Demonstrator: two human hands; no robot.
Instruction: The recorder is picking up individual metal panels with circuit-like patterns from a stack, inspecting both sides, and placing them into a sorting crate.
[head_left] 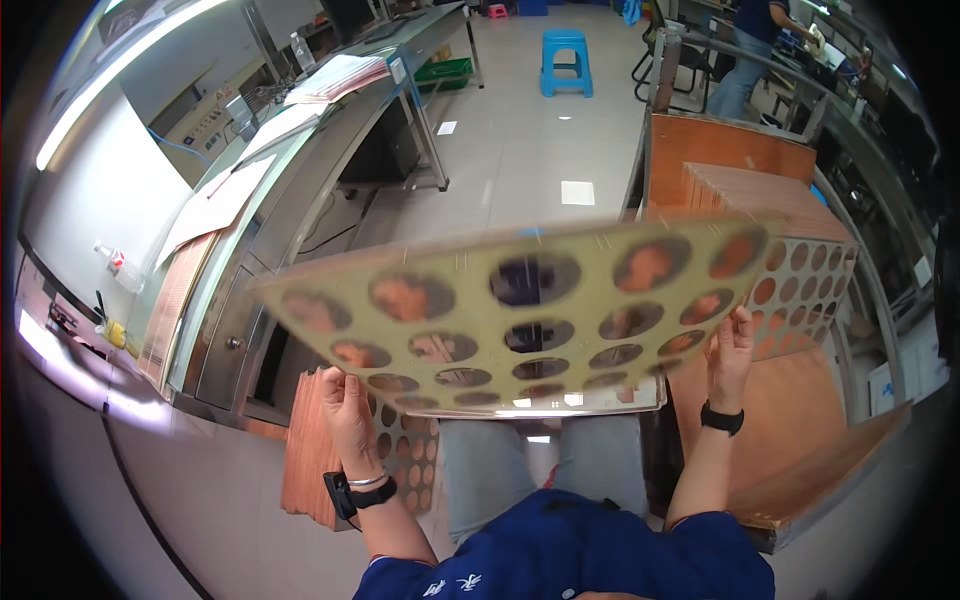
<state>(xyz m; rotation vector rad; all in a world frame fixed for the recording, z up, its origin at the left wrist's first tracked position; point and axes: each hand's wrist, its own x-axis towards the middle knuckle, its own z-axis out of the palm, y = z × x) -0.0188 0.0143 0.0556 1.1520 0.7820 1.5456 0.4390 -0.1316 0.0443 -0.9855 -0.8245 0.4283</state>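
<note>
A large yellow-green panel (465,305) with rows of round, mirror-like copper discs is held up tilted in front of me, its far edge blurred. My left hand (347,405) pinches its near left corner, fingers closed. At the right edge, my right hand (732,345) is closed on the panel too, thumb and fingertips at the rim. Beneath the panel, above my knees, a pale flat surface (620,398) shows only in part. Beside my left hand stands a stack of similar panels (310,455). Another stack of disc-patterned panels (800,290) lies beyond my right hand.
An orange-brown wooden board (780,440) lies to my right, with metal rails (875,300) past it. On my left runs a glass-topped desk (250,180) carrying papers (340,80) and a bottle. Ahead are a blue stool (566,62) and a person (750,50) at the far right.
</note>
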